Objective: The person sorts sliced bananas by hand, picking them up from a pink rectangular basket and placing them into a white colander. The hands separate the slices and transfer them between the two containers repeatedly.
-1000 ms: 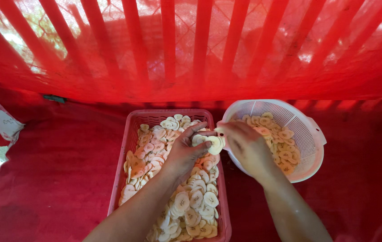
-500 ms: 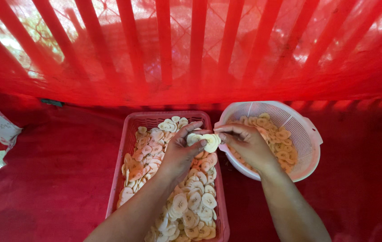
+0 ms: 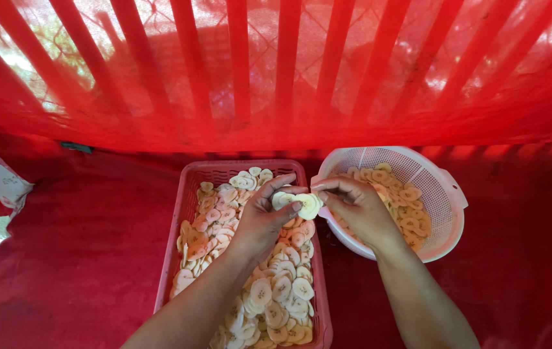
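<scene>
At frame centre, a small stack of banana slices [image 3: 303, 204] sits pinched between my left hand [image 3: 264, 218] and right hand [image 3: 355, 208], now lifted slightly higher above the pink tray [image 3: 193, 183], beside the white colander [image 3: 442, 194].

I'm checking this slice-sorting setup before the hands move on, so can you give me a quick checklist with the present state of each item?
1. Left hand grips the small stack of pale round fruit slices: ok.
2. Right hand pinches the same stack: ok.
3. Stack is above the rectangular pink plastic basket: ok.
4. Round white plastic colander sits upright beside the basket: ok.
5. Slices all inside containers, none on the red cloth: ok.
6. Slices separating cleanly: cannot tell.
</scene>
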